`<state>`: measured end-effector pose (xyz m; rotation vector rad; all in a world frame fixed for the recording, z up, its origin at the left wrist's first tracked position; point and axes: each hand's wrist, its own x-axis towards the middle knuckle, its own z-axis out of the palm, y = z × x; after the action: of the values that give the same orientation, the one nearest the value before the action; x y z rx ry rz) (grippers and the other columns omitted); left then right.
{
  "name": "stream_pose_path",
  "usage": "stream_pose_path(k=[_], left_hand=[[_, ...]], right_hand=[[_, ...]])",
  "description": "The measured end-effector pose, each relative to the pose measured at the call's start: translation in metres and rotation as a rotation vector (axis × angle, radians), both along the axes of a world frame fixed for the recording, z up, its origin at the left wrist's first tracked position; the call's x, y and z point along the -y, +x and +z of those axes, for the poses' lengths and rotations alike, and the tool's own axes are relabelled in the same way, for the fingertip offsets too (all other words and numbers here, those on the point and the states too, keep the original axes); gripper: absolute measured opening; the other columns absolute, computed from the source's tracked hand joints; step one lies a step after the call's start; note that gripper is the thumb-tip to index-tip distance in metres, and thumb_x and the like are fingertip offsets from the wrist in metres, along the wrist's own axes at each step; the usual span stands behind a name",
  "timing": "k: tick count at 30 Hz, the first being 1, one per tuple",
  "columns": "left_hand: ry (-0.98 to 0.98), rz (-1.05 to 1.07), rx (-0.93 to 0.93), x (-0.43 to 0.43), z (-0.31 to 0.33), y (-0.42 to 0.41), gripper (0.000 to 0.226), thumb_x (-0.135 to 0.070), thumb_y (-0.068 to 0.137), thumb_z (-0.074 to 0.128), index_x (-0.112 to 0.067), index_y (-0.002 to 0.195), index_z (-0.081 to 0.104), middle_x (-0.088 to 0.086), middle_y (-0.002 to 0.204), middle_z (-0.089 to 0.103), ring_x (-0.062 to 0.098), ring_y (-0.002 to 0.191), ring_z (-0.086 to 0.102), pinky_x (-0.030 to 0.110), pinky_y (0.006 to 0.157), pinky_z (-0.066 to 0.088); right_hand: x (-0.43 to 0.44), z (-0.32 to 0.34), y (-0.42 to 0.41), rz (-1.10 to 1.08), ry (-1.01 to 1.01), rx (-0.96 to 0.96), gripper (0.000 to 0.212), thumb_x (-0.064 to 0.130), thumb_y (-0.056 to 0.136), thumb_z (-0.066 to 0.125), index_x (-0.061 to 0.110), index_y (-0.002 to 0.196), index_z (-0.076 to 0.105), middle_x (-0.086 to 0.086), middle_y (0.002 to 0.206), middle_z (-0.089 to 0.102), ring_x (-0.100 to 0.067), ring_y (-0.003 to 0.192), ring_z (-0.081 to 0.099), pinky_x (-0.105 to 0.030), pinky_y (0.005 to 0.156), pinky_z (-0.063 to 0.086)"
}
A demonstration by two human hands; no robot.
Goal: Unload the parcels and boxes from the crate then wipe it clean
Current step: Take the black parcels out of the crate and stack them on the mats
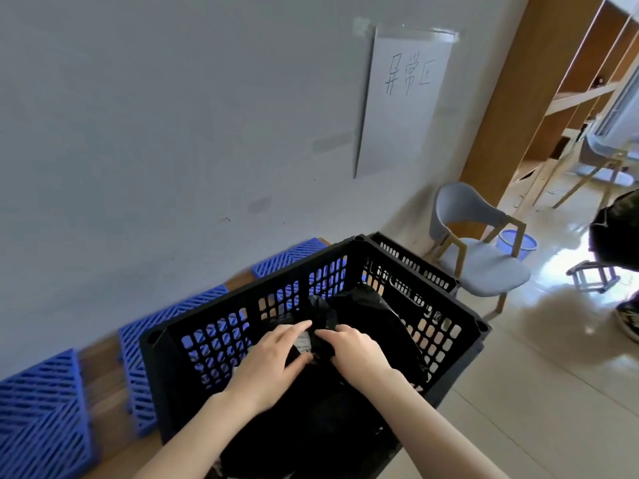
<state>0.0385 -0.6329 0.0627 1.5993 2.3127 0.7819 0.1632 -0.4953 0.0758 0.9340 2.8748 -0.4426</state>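
Two hands are down in the crate (221, 340): your left hand (273, 361) pinches the black parcel (366, 312) at its white label (303, 340), your right hand (356, 350) bunches the plastic just beside it. Gather a fuller fold before lifting, since thin film could slip or tear, and bring it straight up past the rim. The crate holds this soft parcel; anything beneath is hidden. Farther off, a blue bin (517, 244) stands behind a chair (484, 267), contents unseen.
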Motion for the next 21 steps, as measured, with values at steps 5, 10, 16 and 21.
stream_pose_path(k=[5,10,16,21], left_hand=[[-0.036,0.047,0.068,0.003,0.000,-0.005,0.058,-0.056,0.096,0.043,-0.042,0.150,0.024,-0.017,0.150,0.036,0.003,0.137,0.035,0.021,0.106,0.031],[0.053,0.182,0.436,0.005,0.009,-0.008,0.060,-0.069,0.090,0.027,-0.049,0.146,0.027,-0.008,0.147,0.047,0.008,0.134,0.043,0.026,0.104,0.033],[0.190,0.330,0.632,0.016,0.027,-0.017,0.043,-0.048,0.102,0.034,-0.042,0.144,0.037,-0.012,0.147,0.043,0.007,0.135,0.038,0.036,0.115,0.029],[0.326,0.424,0.721,0.043,0.044,-0.021,0.032,-0.026,0.090,0.069,-0.045,0.115,0.062,-0.012,0.116,0.065,-0.002,0.113,0.057,0.015,0.089,0.042]], right_hand=[[0.000,0.004,0.004,-0.002,0.003,-0.203,0.045,0.013,0.090,0.051,0.034,0.129,0.057,0.005,0.125,0.053,-0.021,0.110,0.056,-0.032,0.088,0.049],[0.020,0.024,0.013,0.066,-0.039,-0.532,0.039,0.004,0.086,0.054,0.027,0.114,0.069,0.011,0.124,0.058,-0.009,0.114,0.055,-0.019,0.096,0.043],[0.067,0.043,0.015,0.300,-0.093,-0.707,0.042,-0.006,0.078,0.054,0.019,0.106,0.073,0.004,0.125,0.062,-0.018,0.115,0.056,-0.022,0.102,0.039],[0.089,0.049,0.013,0.430,-0.153,-0.706,0.046,-0.007,0.079,0.052,0.017,0.113,0.071,0.003,0.130,0.059,-0.017,0.116,0.054,-0.016,0.102,0.035]])
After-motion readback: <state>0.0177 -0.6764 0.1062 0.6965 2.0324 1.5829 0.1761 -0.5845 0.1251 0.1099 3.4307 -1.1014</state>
